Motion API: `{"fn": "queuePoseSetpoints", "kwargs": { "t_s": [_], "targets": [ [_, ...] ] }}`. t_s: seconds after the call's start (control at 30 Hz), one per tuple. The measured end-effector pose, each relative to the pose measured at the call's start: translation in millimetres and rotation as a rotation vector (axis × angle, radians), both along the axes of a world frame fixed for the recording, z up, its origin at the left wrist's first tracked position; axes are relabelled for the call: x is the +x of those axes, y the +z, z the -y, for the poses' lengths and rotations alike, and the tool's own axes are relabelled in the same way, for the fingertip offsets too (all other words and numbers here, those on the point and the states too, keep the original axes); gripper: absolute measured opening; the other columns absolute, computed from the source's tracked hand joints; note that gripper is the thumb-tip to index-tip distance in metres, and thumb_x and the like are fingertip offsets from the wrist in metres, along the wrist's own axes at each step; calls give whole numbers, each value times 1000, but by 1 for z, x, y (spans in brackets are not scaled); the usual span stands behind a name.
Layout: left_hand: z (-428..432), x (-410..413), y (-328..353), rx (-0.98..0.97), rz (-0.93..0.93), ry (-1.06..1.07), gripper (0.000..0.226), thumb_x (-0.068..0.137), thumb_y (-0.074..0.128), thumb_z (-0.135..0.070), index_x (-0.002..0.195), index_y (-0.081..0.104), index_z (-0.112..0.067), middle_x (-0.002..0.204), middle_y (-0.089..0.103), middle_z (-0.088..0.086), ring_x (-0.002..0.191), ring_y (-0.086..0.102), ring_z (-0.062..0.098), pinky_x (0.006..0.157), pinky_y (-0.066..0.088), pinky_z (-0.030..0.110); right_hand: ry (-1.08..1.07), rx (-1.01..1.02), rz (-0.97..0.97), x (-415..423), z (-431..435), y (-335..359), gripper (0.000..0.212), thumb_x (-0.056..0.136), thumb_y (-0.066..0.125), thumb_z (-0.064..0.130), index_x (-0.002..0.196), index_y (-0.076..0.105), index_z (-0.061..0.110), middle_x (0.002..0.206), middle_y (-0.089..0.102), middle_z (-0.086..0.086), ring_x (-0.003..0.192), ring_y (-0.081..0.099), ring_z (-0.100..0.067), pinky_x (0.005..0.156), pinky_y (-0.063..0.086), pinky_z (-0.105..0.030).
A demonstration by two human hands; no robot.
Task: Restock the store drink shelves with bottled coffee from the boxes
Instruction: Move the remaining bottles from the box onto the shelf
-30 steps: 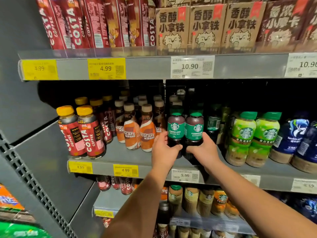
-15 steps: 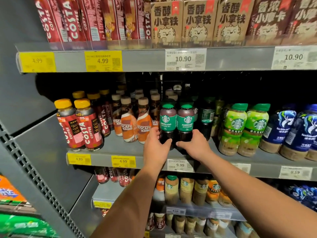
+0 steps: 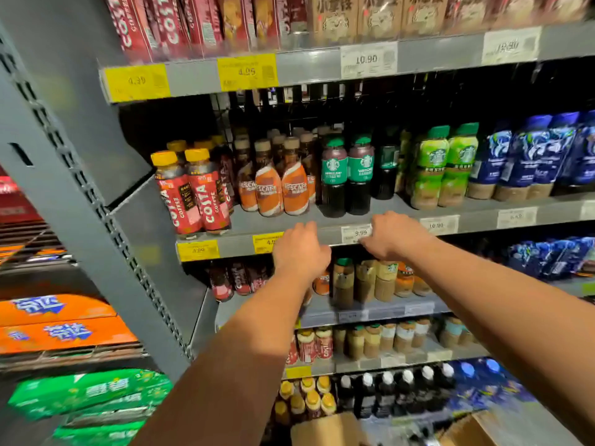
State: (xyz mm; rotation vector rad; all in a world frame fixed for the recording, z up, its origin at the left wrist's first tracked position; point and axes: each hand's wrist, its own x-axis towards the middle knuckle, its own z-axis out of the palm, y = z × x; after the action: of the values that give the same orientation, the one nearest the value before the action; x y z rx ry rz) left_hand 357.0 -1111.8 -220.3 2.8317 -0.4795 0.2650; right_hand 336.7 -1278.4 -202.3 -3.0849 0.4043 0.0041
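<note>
1. Left hand point(image 3: 301, 249): back turned to the camera, fingers bent away behind the knuckles and hidden, so degree of closure not determinable. No object visible in it. Positioned in front of the middle shelf point(image 3: 476, 220) rail, covering the 3 o'clock end of a yellow price tag point(image 3: 264, 243).
2. Right hand point(image 3: 396, 235): at 3 o'clock of the left hand, apart from it. Fingers point(image 3: 367, 241) loosely curled, tips down at the white 9.99 price tag point(image 3: 354, 234). Nothing held. Contact with tag or rail not determinable.
3. Americano bottles point(image 3: 335, 178): two, with dark liquid, green caps and green labels. Upright and side by side at the front of the middle shelf, at 12 o'clock of the gap between the hands. Clear of both hands.
4. Neighbouring stock on the same shelf:
   - Nescafé bottles point(image 3: 294, 188) just beside the Americano pair at 9 o'clock.
   - Costa bottles point(image 3: 207, 201) farther out at 9 o'clock, yellow-capped, near the shelf end.
   - Light-green Starbucks bottles point(image 3: 431, 169) at 3 o'clock, with one dark bottle point(image 3: 386, 169) set farther back between them and the pair.
5. Cardboard box point(image 3: 325, 428): at 6 o'clock, on the bottom edge of the view, below both forearms. Second cardboard box point(image 3: 467, 428) at its 3 o'clock. Both blurred, contents not discernible.
</note>
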Motion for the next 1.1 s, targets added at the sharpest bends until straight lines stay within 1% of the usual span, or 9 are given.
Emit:
{"fn": "queuePoseSetpoints", "kwargs": {
  "t_s": [0.13,0.2,0.3,0.37,0.47,0.63,0.8,0.97,1.1],
  "targets": [
    [-10,-34,-8,96,-30,-56,36,91,52,-34,121,54,-14,122,57,9,116,53,30,85,46,38,3,-36,-62,-41,-31,-5,37,91,48,36,117,57,12,121,60,-11,107,58,-32,81,46,-36],
    [-15,-50,-15,112,-61,-74,37,91,51,-36,121,54,-15,122,57,8,115,53,30,84,45,39,10,-45,-106,-55,-42,-13,35,89,47,33,115,59,13,118,62,-10,105,60,-31,83,47,-36],
    [-24,-71,-28,116,-81,-57,32,91,49,-38,112,57,-15,114,60,7,107,57,30,73,42,35,38,-69,-169,-74,-52,-27,43,86,47,32,124,57,16,125,60,-9,110,59,-31,89,49,-39],
    [-31,-84,-37,131,-87,-55,30,91,48,-35,110,57,-14,112,62,9,105,59,31,70,41,34,63,-75,-194,-86,-55,-37,43,87,46,33,125,57,15,127,59,-9,111,59,-31,89,48,-36],
    [-37,-104,-50,151,-136,-29,30,92,50,-34,113,56,-14,113,61,9,105,59,31,75,46,37,113,-107,-231,-107,-60,-49,36,90,47,33,118,59,12,121,61,-9,107,60,-30,77,45,-33],
    [-28,-149,-75,199,-225,12,29,94,48,-33,114,54,-14,116,59,8,108,57,30,74,46,38,202,-109,-274,-148,-63,-72,36,92,45,31,120,56,11,122,60,-10,110,58,-30,82,46,-37],
    [-19,-199,-118,171,-302,12,31,91,49,-28,118,55,-13,117,60,10,109,58,32,81,48,40,273,-108,-332,-183,-59,-115,35,89,45,30,118,56,14,123,60,-10,111,58,-31,87,47,-38],
    [-20,-232,-165,185,-434,73,19,92,47,-25,106,54,-16,116,59,8,107,57,28,75,42,33,319,-69,-414,-212,-58,-172,35,89,48,33,117,58,14,121,61,-10,109,59,-30,85,48,-36],
    [-30,-249,-204,197,-498,99,27,92,50,-27,114,58,-15,115,60,8,105,58,28,77,44,32,352,-28,-501,-230,-59,-219,28,91,49,32,111,59,15,114,62,-5,101,61,-25,74,45,-31]
  ]
}}
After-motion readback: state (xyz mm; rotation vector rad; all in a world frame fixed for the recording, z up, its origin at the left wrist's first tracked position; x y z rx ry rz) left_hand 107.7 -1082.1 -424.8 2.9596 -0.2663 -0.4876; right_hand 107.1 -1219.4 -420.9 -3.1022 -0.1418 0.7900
